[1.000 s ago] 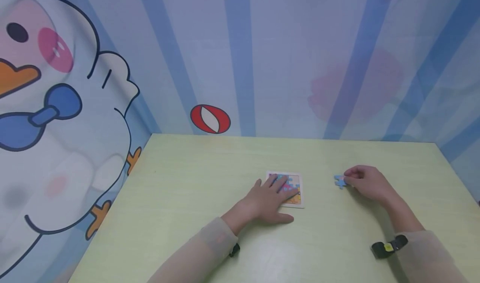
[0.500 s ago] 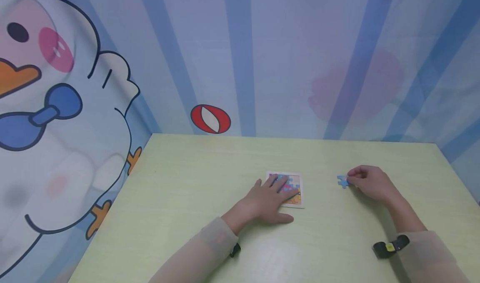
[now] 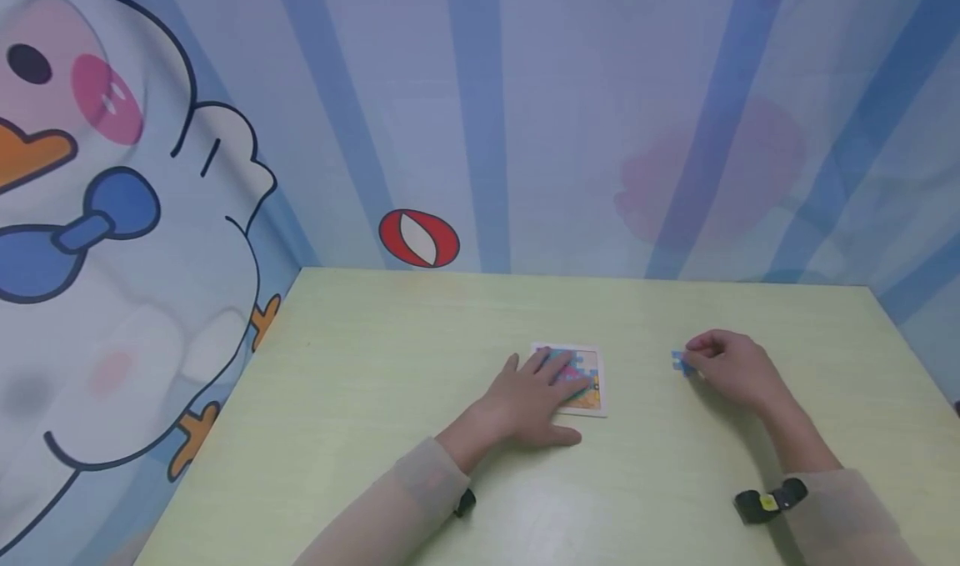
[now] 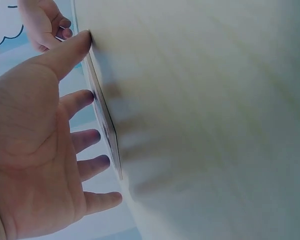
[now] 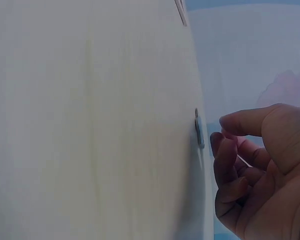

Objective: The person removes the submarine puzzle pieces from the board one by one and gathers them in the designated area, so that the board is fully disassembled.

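Note:
In the head view, my left hand (image 3: pixel 536 401) lies spread over a small square jigsaw puzzle (image 3: pixel 598 389) with a pale frame and a colourful picture. Its straight fingers cover much of the picture; the thumb stretches onto the table in front. To the right, a blue puzzle piece (image 3: pixel 679 363) lies partly hidden under the fingertips of my right hand (image 3: pixel 733 369). From the right wrist, that piece (image 5: pixel 199 131) looks to be at the table surface, with a small gap to the thumb and forefinger. The other fingers of the right hand (image 5: pixel 265 170) are loosely curled.
The pale yellow table (image 3: pixel 390 333) meets a striped blue backdrop (image 3: pixel 555 132) at its far edge. A large cartoon bird (image 3: pixel 142 366) is printed on the left side. Black straps (image 3: pixel 771 502) sit at both wrists.
My right hand has shifted slightly right, then back left, near the blue piece. Less of the piece shows beside the fingertips now. The left hand stays on the puzzle.

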`<move>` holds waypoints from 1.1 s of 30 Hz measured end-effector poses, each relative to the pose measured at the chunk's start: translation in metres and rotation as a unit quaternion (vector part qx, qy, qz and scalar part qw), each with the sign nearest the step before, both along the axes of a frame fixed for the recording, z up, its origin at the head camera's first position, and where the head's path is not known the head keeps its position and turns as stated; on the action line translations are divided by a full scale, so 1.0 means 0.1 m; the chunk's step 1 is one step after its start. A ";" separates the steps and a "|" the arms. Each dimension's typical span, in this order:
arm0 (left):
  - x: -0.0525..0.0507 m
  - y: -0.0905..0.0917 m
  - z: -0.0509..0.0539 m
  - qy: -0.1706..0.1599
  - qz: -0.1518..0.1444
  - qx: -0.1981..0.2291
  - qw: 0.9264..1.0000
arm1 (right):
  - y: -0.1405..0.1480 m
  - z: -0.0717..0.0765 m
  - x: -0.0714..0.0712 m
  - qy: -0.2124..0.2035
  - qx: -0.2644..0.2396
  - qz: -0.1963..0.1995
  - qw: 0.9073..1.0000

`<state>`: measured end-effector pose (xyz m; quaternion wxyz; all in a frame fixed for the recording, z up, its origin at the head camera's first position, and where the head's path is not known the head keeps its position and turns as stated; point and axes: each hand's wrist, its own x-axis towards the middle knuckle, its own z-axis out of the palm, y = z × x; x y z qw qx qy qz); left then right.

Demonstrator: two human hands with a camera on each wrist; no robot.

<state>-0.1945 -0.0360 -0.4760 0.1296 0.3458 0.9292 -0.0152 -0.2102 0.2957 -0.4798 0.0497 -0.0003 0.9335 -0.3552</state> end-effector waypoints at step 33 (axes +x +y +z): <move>-0.02 -0.26 0.03 -0.040 0.024 0.014 0.999 | -1.14 -0.05 -0.18 0.002 -0.015 0.117 0.993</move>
